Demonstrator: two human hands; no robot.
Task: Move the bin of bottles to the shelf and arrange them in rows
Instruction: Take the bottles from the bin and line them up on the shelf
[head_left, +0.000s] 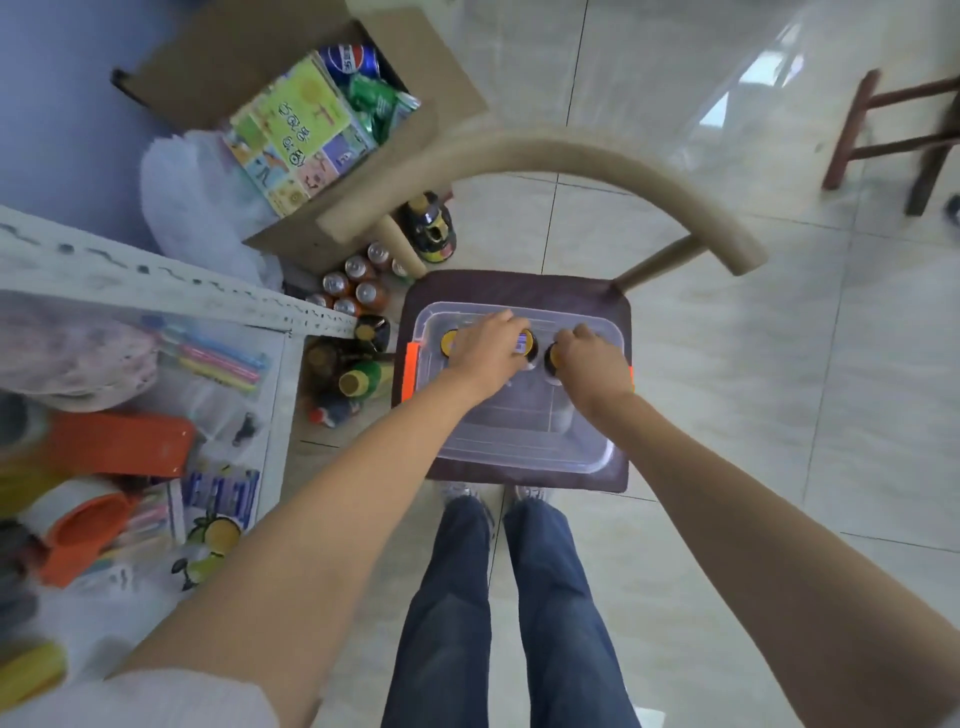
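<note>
Both hands in the clear plastic bin (519, 447): left hand (488, 348) and right hand (587, 358) each grip a yellow-capped bottle; open tile floor (779, 364) right.

Clear bin (519, 447) on dark chair seat (519, 288), tiled floor (727, 415) beneath.

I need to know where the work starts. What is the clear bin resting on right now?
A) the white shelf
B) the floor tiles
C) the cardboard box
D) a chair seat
D: the bin sits on the dark seat of the chair, with both hands, left and right, reaching onto the bottles inside it.
</note>
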